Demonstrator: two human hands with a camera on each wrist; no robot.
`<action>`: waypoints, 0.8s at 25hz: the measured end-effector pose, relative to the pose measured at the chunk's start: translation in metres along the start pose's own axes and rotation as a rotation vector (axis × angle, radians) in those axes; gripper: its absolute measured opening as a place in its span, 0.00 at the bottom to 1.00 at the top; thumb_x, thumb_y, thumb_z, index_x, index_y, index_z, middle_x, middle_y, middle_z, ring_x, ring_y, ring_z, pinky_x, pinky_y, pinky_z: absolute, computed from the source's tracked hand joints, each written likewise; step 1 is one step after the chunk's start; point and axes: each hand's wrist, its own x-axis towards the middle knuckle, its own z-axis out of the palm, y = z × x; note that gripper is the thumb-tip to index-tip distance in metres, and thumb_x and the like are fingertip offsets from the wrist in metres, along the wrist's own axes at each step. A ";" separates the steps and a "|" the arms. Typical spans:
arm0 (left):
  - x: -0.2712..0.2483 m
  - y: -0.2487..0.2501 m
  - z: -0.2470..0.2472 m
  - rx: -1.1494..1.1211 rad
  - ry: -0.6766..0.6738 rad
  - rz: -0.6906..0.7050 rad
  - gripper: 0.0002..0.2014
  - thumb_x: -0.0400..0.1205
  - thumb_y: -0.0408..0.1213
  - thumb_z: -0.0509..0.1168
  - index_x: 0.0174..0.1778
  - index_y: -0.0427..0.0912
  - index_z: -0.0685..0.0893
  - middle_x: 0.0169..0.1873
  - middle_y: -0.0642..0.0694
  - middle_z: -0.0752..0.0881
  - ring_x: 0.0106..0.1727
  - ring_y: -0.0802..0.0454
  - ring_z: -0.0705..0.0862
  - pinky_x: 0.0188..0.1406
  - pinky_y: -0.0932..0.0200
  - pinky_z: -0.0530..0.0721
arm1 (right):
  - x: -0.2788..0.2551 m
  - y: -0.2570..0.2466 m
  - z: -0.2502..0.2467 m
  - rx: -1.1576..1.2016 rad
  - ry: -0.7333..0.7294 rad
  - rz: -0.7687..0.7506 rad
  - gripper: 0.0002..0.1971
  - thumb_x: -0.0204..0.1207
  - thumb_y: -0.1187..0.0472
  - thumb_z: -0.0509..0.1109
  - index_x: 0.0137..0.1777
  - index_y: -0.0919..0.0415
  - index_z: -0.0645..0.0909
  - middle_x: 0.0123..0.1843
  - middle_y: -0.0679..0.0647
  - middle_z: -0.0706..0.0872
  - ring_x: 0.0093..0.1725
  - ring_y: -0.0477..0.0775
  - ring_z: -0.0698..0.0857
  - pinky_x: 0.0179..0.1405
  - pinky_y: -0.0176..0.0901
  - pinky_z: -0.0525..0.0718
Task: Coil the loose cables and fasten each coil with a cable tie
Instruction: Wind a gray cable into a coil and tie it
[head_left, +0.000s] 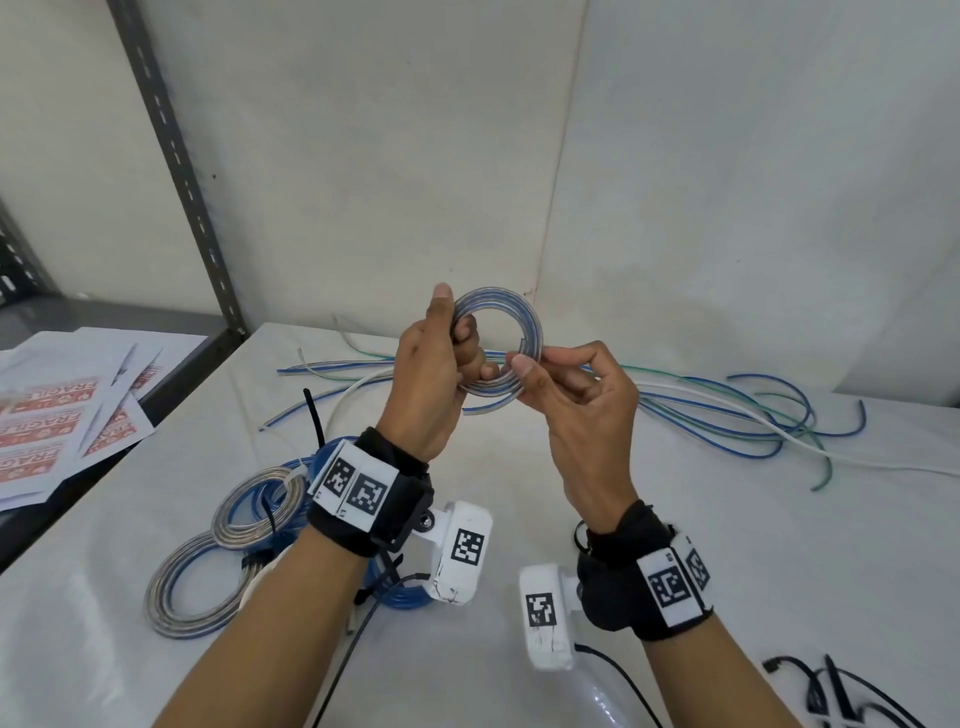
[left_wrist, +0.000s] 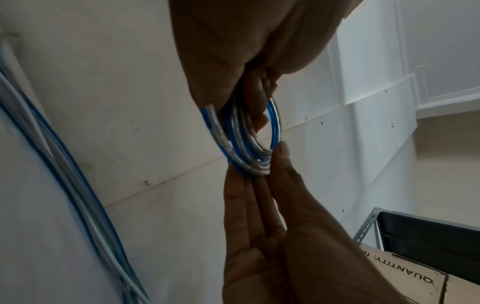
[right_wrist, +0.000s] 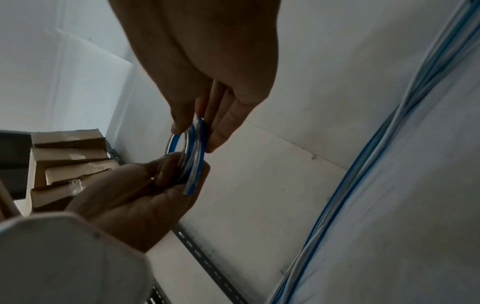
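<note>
Left hand: the left hand (head_left: 434, 364) grips the left side of a small blue-and-clear coil (head_left: 500, 343), thumb raised along the rim and fingers curled through the middle, likely to stop the turns springing apart.
Right hand: the right hand (head_left: 576, 395) pinches the coil's right side between thumb and forefinger, right at the cut end, seemingly to tuck that end flat.
Coil position: held upright in the air above the middle of the surface (head_left: 519, 519), touching nothing but the two hands.
Tie status: no tie shows on the held coil, so by my reading fastening comes next.
Finished coils: at least three lie near left (head_left: 260, 506), partly hidden by the wrist; exact count unclear.
Loose cables: several blue, green and white strands (head_left: 727, 410) sprawl far right; too tangled to count.
Cable ties: black ones (head_left: 831, 696) wait at the near right corner, within reach of the right hand.
</note>
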 end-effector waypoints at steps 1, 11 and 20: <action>-0.001 -0.003 0.001 -0.007 -0.005 -0.009 0.24 0.94 0.50 0.49 0.32 0.44 0.67 0.24 0.50 0.55 0.21 0.55 0.57 0.29 0.59 0.75 | 0.000 0.000 0.000 -0.004 0.023 -0.008 0.09 0.74 0.71 0.80 0.46 0.65 0.80 0.45 0.64 0.94 0.50 0.64 0.94 0.47 0.50 0.92; 0.003 0.010 -0.015 0.384 -0.286 -0.194 0.22 0.91 0.53 0.56 0.33 0.45 0.70 0.25 0.50 0.57 0.23 0.52 0.59 0.38 0.57 0.82 | 0.021 -0.016 -0.033 -0.198 -0.178 -0.048 0.06 0.73 0.70 0.80 0.44 0.62 0.87 0.42 0.59 0.94 0.41 0.57 0.93 0.45 0.52 0.92; 0.000 0.010 -0.020 0.590 -0.274 0.015 0.24 0.86 0.52 0.62 0.23 0.52 0.73 0.32 0.40 0.57 0.28 0.51 0.58 0.33 0.58 0.77 | 0.026 -0.029 -0.041 -0.190 -0.045 -0.104 0.03 0.76 0.68 0.78 0.49 0.65 0.89 0.41 0.61 0.94 0.42 0.61 0.94 0.41 0.47 0.92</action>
